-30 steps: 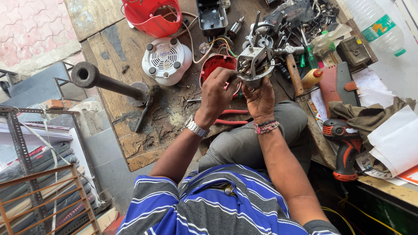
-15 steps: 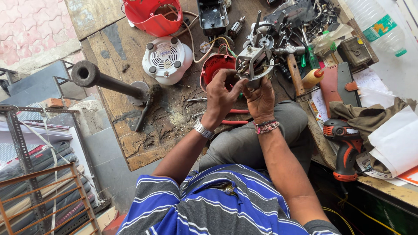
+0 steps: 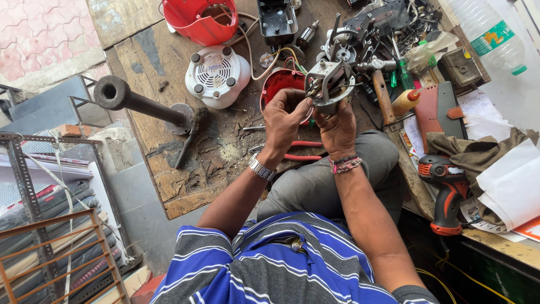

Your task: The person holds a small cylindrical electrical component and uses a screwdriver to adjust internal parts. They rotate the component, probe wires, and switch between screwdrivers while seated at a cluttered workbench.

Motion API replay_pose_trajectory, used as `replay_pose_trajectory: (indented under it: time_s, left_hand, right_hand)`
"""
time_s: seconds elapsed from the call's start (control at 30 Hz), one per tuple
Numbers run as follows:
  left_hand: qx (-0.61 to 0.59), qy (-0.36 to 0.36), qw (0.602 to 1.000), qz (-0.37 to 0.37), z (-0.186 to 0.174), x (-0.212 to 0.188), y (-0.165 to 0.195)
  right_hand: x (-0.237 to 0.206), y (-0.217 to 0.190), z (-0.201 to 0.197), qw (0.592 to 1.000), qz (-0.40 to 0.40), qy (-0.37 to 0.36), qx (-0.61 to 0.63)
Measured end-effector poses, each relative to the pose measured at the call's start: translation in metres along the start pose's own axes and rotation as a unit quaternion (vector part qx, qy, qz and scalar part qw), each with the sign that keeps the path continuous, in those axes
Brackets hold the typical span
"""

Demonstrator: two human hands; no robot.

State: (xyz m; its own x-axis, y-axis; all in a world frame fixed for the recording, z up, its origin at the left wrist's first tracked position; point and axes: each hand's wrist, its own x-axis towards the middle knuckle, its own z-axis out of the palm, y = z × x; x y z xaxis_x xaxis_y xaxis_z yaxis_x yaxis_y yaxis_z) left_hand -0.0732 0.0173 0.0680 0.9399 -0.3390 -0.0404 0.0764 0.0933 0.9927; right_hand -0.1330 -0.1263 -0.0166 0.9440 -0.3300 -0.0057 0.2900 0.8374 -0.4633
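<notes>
Two hands on one grey metal motor frame with copper windings (image 3: 329, 84), held above scarred wooden worktop (image 3: 185, 169), over knee. Left hand (image 3: 285, 118) clamped on frame's near side; right hand (image 3: 337, 126) clamped beneath. Judgement: steady frame with right, work fingertips gently, avoid straining wires. One white vented appliance base (image 3: 216, 73), one red plastic housing (image 3: 199, 19), one orange cordless drill (image 3: 447, 191).
</notes>
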Motion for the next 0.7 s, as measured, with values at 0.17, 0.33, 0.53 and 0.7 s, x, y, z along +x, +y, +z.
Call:
replay_pose_trajectory:
  time_s: [0.17, 0.33, 0.53, 0.7]
  left_hand:
    - [-0.034, -0.004, 0.999, -0.008, -0.002, 0.002, -0.008]
    - [-0.191, -0.032, 0.981, -0.033, -0.015, 0.018, -0.033]
    - [-0.185, -0.031, 0.98, -0.062, -0.031, 0.025, -0.053]
    - [-0.177, -0.033, 0.982, -0.058, -0.027, 0.023, -0.048]
  right_hand:
    - [-0.001, 0.0, 0.003, 1.0, -0.014, -0.003, -0.025]
    - [-0.004, 0.002, 0.008, 0.997, -0.053, -0.026, -0.056]
    - [-0.002, 0.004, 0.015, 0.995, -0.055, -0.003, -0.085]
    - [-0.003, 0.002, 0.014, 0.996, -0.057, -0.009, -0.074]
